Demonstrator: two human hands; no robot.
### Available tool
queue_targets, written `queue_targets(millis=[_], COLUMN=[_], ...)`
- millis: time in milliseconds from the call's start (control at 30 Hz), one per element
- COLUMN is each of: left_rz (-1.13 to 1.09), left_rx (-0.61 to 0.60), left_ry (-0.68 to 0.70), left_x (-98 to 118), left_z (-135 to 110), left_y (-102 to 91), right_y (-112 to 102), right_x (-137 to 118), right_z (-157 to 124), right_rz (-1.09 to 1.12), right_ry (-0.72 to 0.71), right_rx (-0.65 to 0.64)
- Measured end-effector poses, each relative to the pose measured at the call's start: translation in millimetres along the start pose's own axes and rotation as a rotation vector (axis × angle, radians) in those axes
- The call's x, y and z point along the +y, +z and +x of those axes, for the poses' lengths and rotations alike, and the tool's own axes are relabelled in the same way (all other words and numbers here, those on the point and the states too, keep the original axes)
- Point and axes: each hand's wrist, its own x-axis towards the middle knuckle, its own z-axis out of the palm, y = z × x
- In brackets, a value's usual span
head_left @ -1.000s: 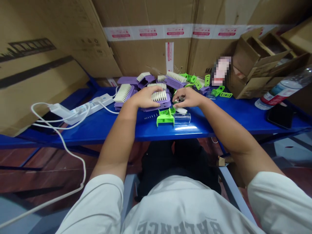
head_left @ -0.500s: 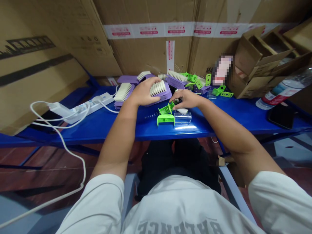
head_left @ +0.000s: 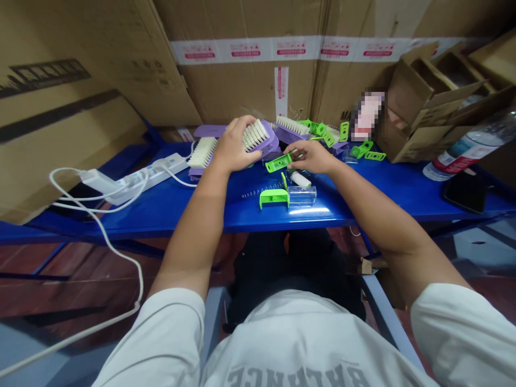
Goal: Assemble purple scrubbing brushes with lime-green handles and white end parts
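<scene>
My left hand (head_left: 235, 145) is closed around a purple brush with pale bristles (head_left: 255, 135), tilted up off the pile. In my right hand (head_left: 309, 156) a bright green plastic piece (head_left: 279, 162) is pinched between thumb and fingers, a little above the table. Just below it lie a white cylindrical piece (head_left: 300, 179), a green bracket (head_left: 274, 198), a clear plastic tube (head_left: 302, 196) and a thin spring (head_left: 262, 190). Another purple brush (head_left: 203, 152) rests left of my left hand, and a further one (head_left: 292, 127) lies behind my hands.
Several green parts (head_left: 365, 150) lie at the back right. A white power strip (head_left: 147, 174) with cables is on the left. A water bottle (head_left: 463, 151), a dark phone-like object (head_left: 465, 191) and open cardboard boxes (head_left: 423, 102) stand or lie on the right. Large cartons (head_left: 250, 86) wall the back.
My left hand has lifted and tilted the brush upward. My right hand has raised a green piece off the table, uncovering the white cylindrical piece.
</scene>
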Motion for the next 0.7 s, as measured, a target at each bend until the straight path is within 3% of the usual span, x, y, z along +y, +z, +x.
queue_targets(millis=[400,600,700], left_rz=[0.015,0.024,0.026], left_rx=[0.021,0.027,0.025], left_ry=[-0.037,-0.032,-0.03], left_x=[-2.2,-3.3,-4.3], left_z=[0.8,1.3,1.2], left_y=[1.2,0.8,1.5], right_y=[-10.8,-12.9,-14.0], right_x=[-1.3,0.9,8.5], right_z=[0.2,1.9,4.0], right_rz=[-0.156,-0.077,-0.125], right_ry=[0.024,0.12,0.06], right_rx=[0.176,0.191,0.214])
